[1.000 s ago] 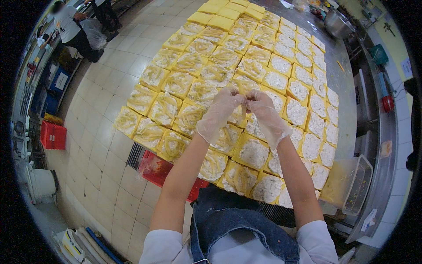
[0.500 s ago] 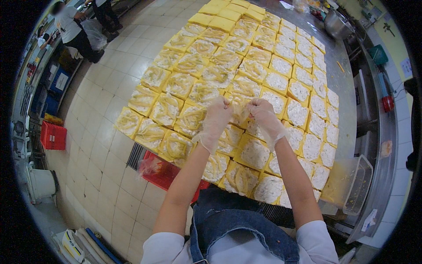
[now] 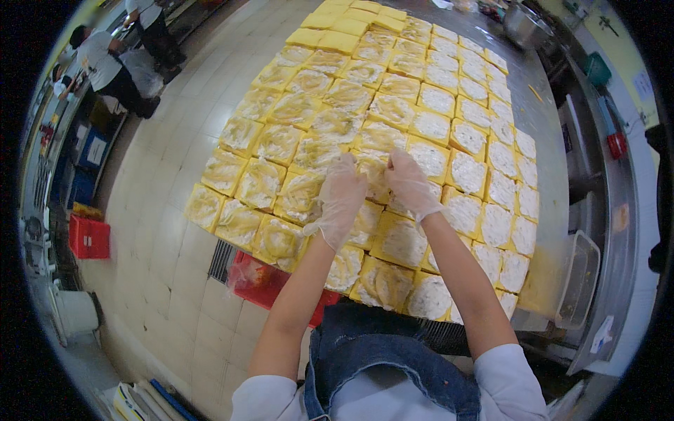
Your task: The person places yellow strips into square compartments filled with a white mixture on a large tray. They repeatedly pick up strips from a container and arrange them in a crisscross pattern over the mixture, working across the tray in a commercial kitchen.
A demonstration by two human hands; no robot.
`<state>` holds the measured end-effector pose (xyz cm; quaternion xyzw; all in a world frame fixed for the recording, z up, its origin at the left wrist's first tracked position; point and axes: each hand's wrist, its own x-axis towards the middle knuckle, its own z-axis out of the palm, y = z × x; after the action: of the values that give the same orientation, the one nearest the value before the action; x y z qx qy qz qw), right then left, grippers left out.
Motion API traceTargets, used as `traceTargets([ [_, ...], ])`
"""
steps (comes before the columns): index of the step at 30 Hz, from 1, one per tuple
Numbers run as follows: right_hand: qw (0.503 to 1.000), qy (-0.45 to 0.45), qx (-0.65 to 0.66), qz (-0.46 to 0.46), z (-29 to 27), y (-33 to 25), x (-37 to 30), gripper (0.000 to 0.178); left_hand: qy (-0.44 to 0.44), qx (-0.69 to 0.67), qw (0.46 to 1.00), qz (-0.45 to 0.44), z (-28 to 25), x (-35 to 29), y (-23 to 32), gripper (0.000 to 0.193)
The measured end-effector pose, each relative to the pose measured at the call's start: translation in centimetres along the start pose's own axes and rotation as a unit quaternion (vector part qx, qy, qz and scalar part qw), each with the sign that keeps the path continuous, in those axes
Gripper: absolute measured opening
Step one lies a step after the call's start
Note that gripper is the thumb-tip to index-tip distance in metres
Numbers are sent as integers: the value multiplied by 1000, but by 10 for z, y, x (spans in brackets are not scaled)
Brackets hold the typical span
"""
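Topped slice point(image 3: 374, 184) between your gloved left hand point(image 3: 342, 191) and right hand point(image 3: 409, 184)

The slice sits among yellow rows on the metal counter point(image 3: 549, 133), its sides partly hidden by your hands. Your fingers point(image 3: 348, 163) curl inward; whether they pinch anything cannot be made out. Nearby, other slices point(image 3: 467, 172) carry white spread. At the counter's near side, your left forearm point(image 3: 298, 302) hides part of a red crate point(image 3: 267, 289). Pale tiles cover the floor point(image 3: 165, 210).

Gloves point(image 3: 344, 186), centre: thin, wrinkled, translucent plastic. Slabs point(image 3: 351, 27), twelve o'clock: matt, fairly smooth; topping point(image 3: 465, 172), toward three: rough, lumpy. From my remote post I read the table point(image 3: 551, 140), two o'clock, as smooth metal; tub point(image 3: 579, 281), between three and four, clear plastic; apron point(image 3: 393, 351), toward six, denim; floor point(image 3: 168, 210), nine, glossy tile.
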<state>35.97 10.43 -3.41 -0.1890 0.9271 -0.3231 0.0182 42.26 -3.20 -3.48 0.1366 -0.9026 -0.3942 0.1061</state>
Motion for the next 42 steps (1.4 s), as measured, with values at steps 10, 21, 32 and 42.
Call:
traceTargets([
  [10,982,53,178,33,-88,0,-41,15,-37,134,963,231,22,9,2,35],
  [21,928,216,37,302,-377,138,-282,20,7,29,999,29,-41,4,44,45],
  [32,922,-255,-270,112,-281,326,-260,33,27,-8,997,67,24,-90,160,40],
  [42,961,-248,-108,-61,-228,327,-276,26,41,-57,997,-17,68,-178,213,34],
])
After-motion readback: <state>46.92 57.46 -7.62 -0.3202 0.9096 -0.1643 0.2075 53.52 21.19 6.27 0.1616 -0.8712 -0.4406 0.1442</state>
